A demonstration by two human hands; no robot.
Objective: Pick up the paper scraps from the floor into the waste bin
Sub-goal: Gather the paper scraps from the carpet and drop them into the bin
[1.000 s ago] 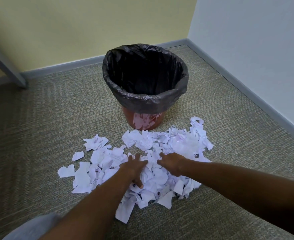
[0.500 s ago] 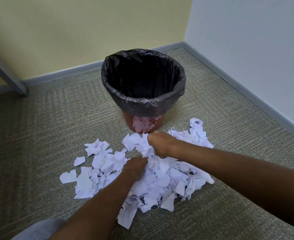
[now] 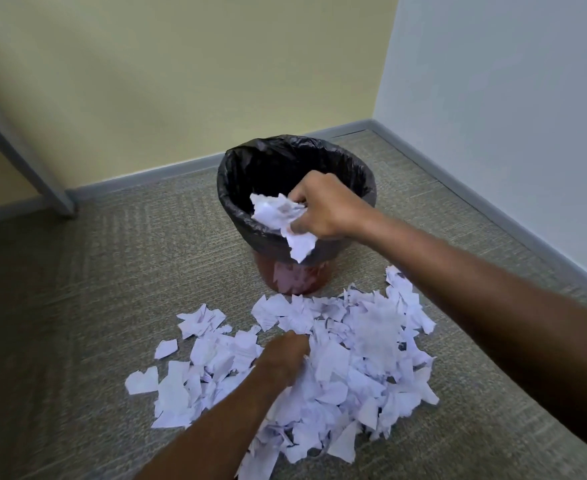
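Right hand (image 3: pixel 323 206) grip clamped on scraps (image 3: pixel 278 213) over waste bin (image 3: pixel 236 223); left hand (image 3: pixel 285 358) grip closed in pile (image 3: pixel 354 368)

1. The paper scraps (image 3: pixel 354 344) are thin white paper, matt, with torn ragged edges and faint printed lines; many are creased.
2. The handful of scraps (image 3: pixel 278 216) held in the right hand (image 3: pixel 323 206) is the same paper, crumpled and wrinkled.
3. The bin liner (image 3: pixel 250 188) is thin black plastic film, slightly glossy, crinkled and folded over the rim.
4. The waste bin (image 3: pixel 299 277) below the liner looks like smooth reddish-brown plastic with a shine that reflects the white scraps.
5. The carpet (image 3: pixel 112 289) is woven grey-beige cloth, matt, with a rough ribbed texture.
6. The walls (image 3: pixel 181 81) are smooth, matt painted surfaces.
7. The skirting (image 3: pixel 458 181) is smooth, grey and matt.
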